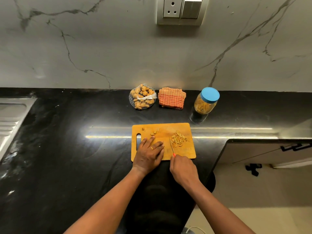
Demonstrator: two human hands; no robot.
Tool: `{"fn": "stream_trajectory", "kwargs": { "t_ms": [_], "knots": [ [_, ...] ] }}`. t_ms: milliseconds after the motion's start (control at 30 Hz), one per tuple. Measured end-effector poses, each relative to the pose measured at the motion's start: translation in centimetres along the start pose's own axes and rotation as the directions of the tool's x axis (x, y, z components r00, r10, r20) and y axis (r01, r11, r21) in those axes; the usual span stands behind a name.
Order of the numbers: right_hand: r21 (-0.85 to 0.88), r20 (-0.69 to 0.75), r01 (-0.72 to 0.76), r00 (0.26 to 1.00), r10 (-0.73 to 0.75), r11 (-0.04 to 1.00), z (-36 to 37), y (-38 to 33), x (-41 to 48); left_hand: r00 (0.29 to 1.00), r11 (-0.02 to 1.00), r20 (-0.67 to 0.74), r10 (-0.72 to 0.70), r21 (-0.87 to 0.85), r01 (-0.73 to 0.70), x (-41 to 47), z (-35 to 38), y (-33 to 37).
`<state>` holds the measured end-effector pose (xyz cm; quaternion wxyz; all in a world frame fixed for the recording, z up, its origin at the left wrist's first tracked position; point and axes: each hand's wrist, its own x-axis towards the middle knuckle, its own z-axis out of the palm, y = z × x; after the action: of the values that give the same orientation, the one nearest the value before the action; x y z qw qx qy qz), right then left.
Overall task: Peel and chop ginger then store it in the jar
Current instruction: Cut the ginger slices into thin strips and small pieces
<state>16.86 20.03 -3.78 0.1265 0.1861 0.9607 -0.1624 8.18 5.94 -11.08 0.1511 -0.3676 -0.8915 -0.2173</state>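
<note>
A wooden cutting board (182, 127) lies on the black counter. Chopped ginger strips (179, 140) are piled on its right half. A few round ginger slices (154, 133) lie near its upper left. My left hand (150, 153) lies on the board with fingers stretched forward; what is under the fingertips is hidden. My right hand (183, 168) grips the orange handle of a knife (171, 146), blade down on the board between my left fingers and the strips. The jar (205, 103) with a blue lid stands shut behind the board at the right, holding ginger pieces.
A net bag of whole ginger (142, 97) and a folded orange checked cloth (171, 98) sit at the back by the wall. A steel sink drainboard (11, 117) is at the far left. The counter ends at the right above a cabinet (270, 152).
</note>
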Motion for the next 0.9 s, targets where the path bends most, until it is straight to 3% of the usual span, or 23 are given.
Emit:
{"fn": "stream_trajectory", "kwargs": {
  "t_ms": [300, 900],
  "knots": [
    [-0.041, 0.018, 0.116, 0.993, -0.115, 0.992, 0.5, -1.2, -0.4, 1.000, 1.000, -0.002, 0.007, -0.007, -0.007, -0.1, 0.3, -0.1],
    [-0.010, 0.019, 0.059, 0.998, -0.059, 0.998, 1.1, -1.4, -0.4, 0.999, 1.000, -0.036, 0.005, -0.010, -0.005, 0.0, 0.2, -0.1]
  ]
}}
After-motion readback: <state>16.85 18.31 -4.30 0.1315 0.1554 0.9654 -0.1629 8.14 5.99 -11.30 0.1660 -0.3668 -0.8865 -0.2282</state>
